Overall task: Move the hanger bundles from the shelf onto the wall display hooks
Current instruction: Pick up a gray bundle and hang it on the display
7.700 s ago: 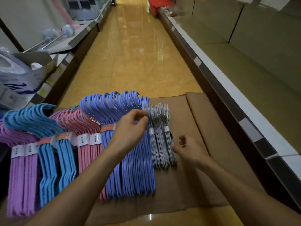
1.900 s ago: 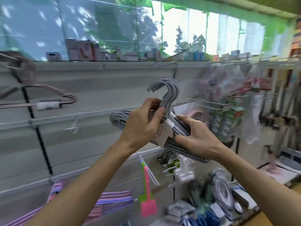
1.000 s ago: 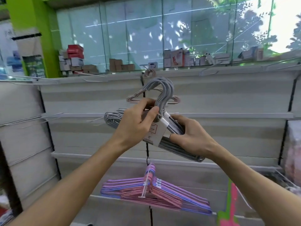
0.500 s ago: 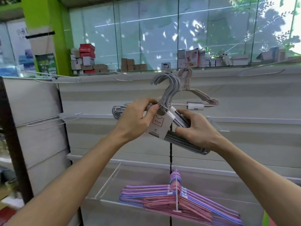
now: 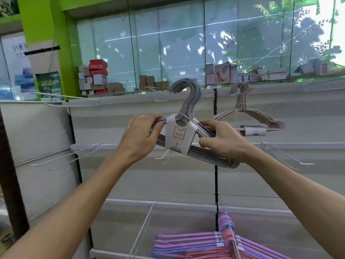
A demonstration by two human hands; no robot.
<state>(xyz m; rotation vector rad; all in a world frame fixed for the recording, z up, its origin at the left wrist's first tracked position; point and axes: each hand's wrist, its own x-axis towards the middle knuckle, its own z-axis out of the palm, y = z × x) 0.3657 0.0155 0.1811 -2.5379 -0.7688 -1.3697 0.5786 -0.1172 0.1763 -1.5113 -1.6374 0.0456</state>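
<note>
The grey hanger bundle (image 5: 188, 128) is gripped at both shoulders, left hand (image 5: 141, 136) and right hand (image 5: 222, 142) curled round it, hooks kept upright and raised, likely for threading onto the empty wall hook (image 5: 157, 94) just beyond

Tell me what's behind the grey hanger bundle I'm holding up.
Behind the grey hanger bundle, held in the left hand and right hand, are pale wall panels and an empty white hook below its label. The bundle covers where that hook attaches.
</note>
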